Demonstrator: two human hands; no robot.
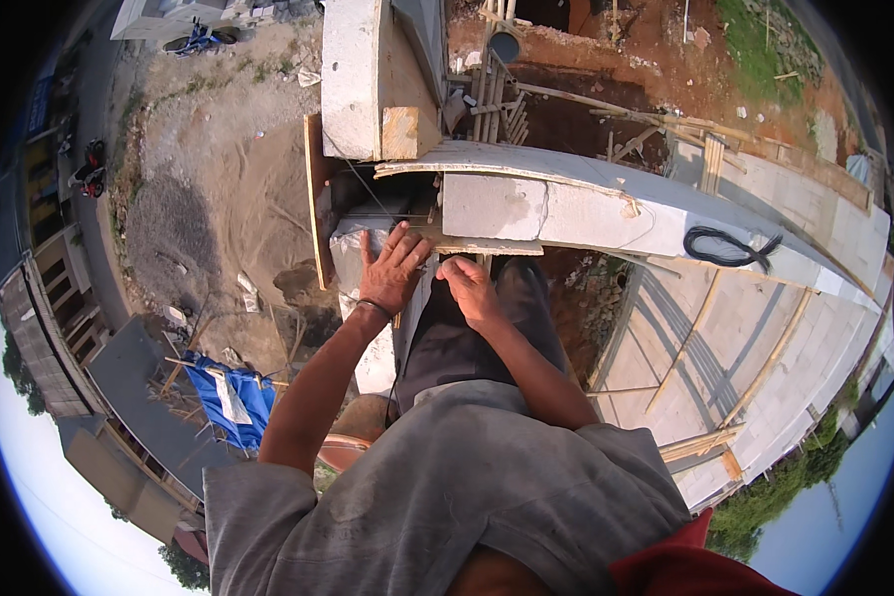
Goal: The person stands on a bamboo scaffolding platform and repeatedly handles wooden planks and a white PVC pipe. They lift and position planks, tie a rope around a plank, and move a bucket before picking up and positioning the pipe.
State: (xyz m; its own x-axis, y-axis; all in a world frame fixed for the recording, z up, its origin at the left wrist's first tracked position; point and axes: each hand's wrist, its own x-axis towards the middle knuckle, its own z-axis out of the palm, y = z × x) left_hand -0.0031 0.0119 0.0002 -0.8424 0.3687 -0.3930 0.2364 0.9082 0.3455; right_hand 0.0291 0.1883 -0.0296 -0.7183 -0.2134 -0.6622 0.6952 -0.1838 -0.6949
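Observation:
My left hand (395,266) lies with its fingers spread on the corner of wooden formwork, beside a pale block wall (375,363). Close on its right, my right hand (470,288) is closed, thumb and fingers pressed together at the near edge of a wooden board (487,246). Whatever it may pinch is too small to make out. Beyond the fingers is a dark gap between boards, crossed by a thin wire (363,181). An upright plywood board (317,204) bounds this gap on the left, and a pale block (492,207) on the right.
A coil of black wire (730,246) lies on the wall top at right. Another block wall (351,79) runs away ahead. Far below are sandy ground (258,179), a blue tarp (233,397), bamboo poles (489,89) and a block-walled room (705,338). The wall edges drop steeply.

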